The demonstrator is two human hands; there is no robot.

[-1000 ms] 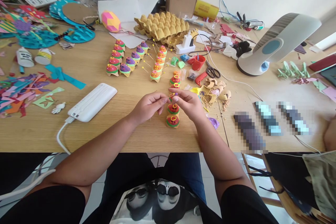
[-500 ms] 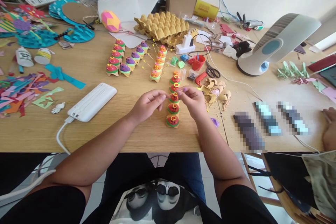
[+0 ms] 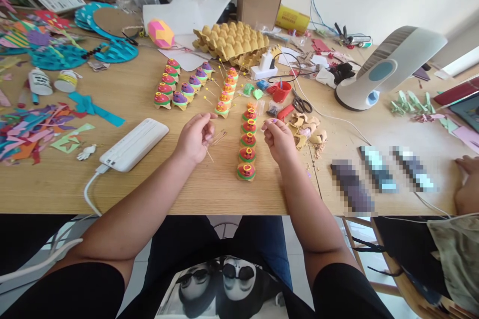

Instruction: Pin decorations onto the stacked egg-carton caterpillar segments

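My left hand (image 3: 195, 138) is above the table with thumb and forefinger pinched together; what they hold is too small to make out. Several toothpicks (image 3: 219, 138) lie beside and under its curled fingers. My right hand (image 3: 279, 138) is also closed in a pinch, and anything between its fingertips is too tiny to tell. Between both hands stands an egg-carton strip with red clay caterpillar faces (image 3: 247, 153), each with a yellow ring on top and a green band below. Behind it is an orange-faced strip (image 3: 226, 94) with yellow-tipped sticks standing out of it.
Purple (image 3: 187, 90) and red (image 3: 163, 92) strips stand farther back, before stacked egg trays (image 3: 230, 42). A white power bank (image 3: 134, 144) lies left. To the right are scissors (image 3: 301, 103), a red cup (image 3: 280, 91), carton scraps (image 3: 307, 129), a fan (image 3: 377, 75) and another person's hand (image 3: 467, 184).
My hands have moved apart from above the red strip: the left to the left, the right slightly to the right. The toothpicks by my left hand have come into view.
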